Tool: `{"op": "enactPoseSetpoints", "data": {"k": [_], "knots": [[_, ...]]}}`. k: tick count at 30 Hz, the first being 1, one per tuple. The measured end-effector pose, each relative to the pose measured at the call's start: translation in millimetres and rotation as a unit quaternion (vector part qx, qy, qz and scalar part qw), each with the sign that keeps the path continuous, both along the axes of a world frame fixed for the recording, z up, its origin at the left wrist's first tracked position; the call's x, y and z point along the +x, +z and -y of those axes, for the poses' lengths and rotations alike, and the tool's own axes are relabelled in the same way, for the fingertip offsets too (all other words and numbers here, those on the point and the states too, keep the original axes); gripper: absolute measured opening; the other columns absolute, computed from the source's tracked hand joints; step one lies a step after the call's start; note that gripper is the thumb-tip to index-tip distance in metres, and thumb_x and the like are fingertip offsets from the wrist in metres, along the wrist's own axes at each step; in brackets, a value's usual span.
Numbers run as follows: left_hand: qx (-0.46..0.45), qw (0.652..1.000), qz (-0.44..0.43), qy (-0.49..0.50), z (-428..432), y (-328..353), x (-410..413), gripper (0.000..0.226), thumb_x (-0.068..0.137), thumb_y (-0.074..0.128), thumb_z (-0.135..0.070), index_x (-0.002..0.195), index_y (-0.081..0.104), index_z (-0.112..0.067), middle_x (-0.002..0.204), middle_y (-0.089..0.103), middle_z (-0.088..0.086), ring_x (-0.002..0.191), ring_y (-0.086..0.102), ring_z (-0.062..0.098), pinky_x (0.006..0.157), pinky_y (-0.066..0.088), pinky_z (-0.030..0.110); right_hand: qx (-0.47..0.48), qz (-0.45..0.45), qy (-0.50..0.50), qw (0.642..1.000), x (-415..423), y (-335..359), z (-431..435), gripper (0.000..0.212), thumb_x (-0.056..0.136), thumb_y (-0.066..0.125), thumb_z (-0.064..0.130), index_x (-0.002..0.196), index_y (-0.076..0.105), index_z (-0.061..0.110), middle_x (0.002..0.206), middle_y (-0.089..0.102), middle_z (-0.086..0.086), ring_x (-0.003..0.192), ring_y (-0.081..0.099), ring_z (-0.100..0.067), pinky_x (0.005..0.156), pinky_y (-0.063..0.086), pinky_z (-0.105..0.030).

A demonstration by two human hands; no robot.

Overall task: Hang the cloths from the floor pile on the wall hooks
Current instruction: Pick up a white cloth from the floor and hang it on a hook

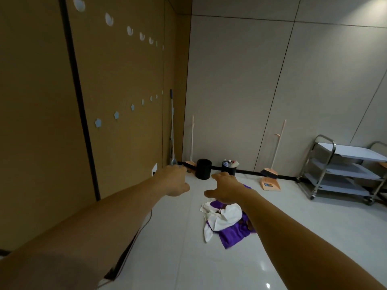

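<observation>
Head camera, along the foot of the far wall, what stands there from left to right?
Mop → peach-handled tool → black bin → bin holding bottles → broom with dustpan → steel cart.

Both bare arms stretch forward, almost straight at the elbows, with the backs of the hands turned up. The left hand (174,181) hangs to the left of the cloth pile (228,222) and past its far edge, fingers loosely bent downward, holding nothing. The right hand (225,190) hovers over the pile's far end, fingers relaxed and pointing away, thumb spread toward the left hand. The hands are near each other but apart.
</observation>
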State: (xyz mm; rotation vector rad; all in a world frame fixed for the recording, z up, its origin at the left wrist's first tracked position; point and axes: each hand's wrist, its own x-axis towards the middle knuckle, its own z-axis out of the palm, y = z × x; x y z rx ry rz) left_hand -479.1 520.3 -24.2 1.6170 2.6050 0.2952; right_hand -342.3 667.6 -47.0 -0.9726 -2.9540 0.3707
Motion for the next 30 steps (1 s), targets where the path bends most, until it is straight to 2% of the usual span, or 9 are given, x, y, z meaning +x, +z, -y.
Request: {"op": "enactPoseSetpoints", "data": {"k": [9, 16, 19, 21, 24, 26, 30], "knots": [[-0.003, 1.0, 0.022, -0.01, -110.2, -11.0, -115.4, 0.03, 0.09, 0.052, -0.033, 0.115, 0.052, -0.016, 0.108, 0.056, 0.006, 0.09, 0.058, 0.02, 0.068, 0.046, 0.03, -0.017, 0.026, -0.012, 0.999, -117.9, -27.1, -108.1, 0.082, 0.084, 0.06, 0.06, 0.15, 0.027, 0.021, 0.153, 0.03, -0.01, 0.137, 0.032, -0.036, 0.108, 0.035, -0.049], [-0.023, 0.999, 0.024, 0.014, -216.8, -24.0, -198.3, 0.03, 0.089, 0.053, -0.032, 0.11, 0.052, -0.012, 0.112, 0.056, 0.01, 0.095, 0.058, 0.027, 0.078, 0.049, 0.039, -0.021, 0.018, 0.007, 1.0, -210.0, -37.0, -221.3, 0.082, 0.082, 0.063, 0.058, 0.148, 0.03, 0.023, 0.149, 0.035, -0.008, 0.132, 0.037, -0.033, 0.105, 0.037, -0.045], [-0.027, 0.999, 0.016, 0.025, -262.8, -25.9, -231.9, 0.027, 0.089, 0.053, -0.037, 0.105, 0.049, -0.016, 0.112, 0.055, 0.01, 0.097, 0.056, 0.026, 0.083, 0.05, 0.04, -0.027, 0.013, 0.019, 0.999, -243.6, -33.0, -268.6, 0.081, 0.081, 0.064, 0.056, 0.147, 0.031, 0.024, 0.146, 0.037, -0.008, 0.129, 0.04, -0.032, 0.104, 0.038, -0.044], [-0.021, 0.999, 0.024, 0.029, -292.0, -30.0, -252.3, 0.025, 0.088, 0.053, -0.039, 0.104, 0.048, -0.019, 0.112, 0.054, 0.008, 0.096, 0.056, 0.026, 0.082, 0.05, 0.04, -0.019, 0.007, 0.022, 1.0, -265.6, -32.6, -298.8, 0.079, 0.082, 0.065, 0.054, 0.147, 0.031, 0.024, 0.145, 0.038, -0.008, 0.128, 0.041, -0.032, 0.104, 0.038, -0.044], [-0.032, 0.998, 0.044, 0.026, -325.8, -40.7, -283.5, 0.034, 0.086, 0.053, -0.038, 0.115, 0.051, -0.021, 0.112, 0.054, 0.005, 0.095, 0.056, 0.024, 0.074, 0.048, 0.033, -0.033, 0.029, 0.029, 0.999, -296.5, -40.7, -330.6, 0.081, 0.082, 0.064, 0.055, 0.148, 0.03, 0.024, 0.148, 0.035, -0.009, 0.131, 0.037, -0.033, 0.105, 0.036, -0.045], [-0.029, 0.998, 0.054, 0.026, -347.7, -48.9, -310.8, 0.032, 0.086, 0.053, -0.037, 0.113, 0.052, -0.02, 0.111, 0.056, 0.006, 0.092, 0.057, 0.024, 0.071, 0.046, 0.032, -0.04, 0.042, 0.032, 0.998, -320.3, -48.0, -350.1, 0.082, 0.082, 0.064, 0.056, 0.148, 0.029, 0.025, 0.149, 0.033, -0.009, 0.132, 0.036, -0.034, 0.106, 0.036, -0.046], [-0.043, 0.997, 0.053, 0.026, -392.5, -62.2, -371.7, 0.033, 0.085, 0.053, -0.039, 0.113, 0.051, -0.021, 0.11, 0.055, 0.004, 0.091, 0.057, 0.022, 0.075, 0.049, 0.035, -0.041, 0.044, 0.017, 0.998, -376.6, -56.2, -393.2, 0.081, 0.081, 0.064, 0.055, 0.148, 0.03, 0.023, 0.147, 0.035, -0.009, 0.132, 0.037, -0.033, 0.105, 0.036, -0.045]]}}
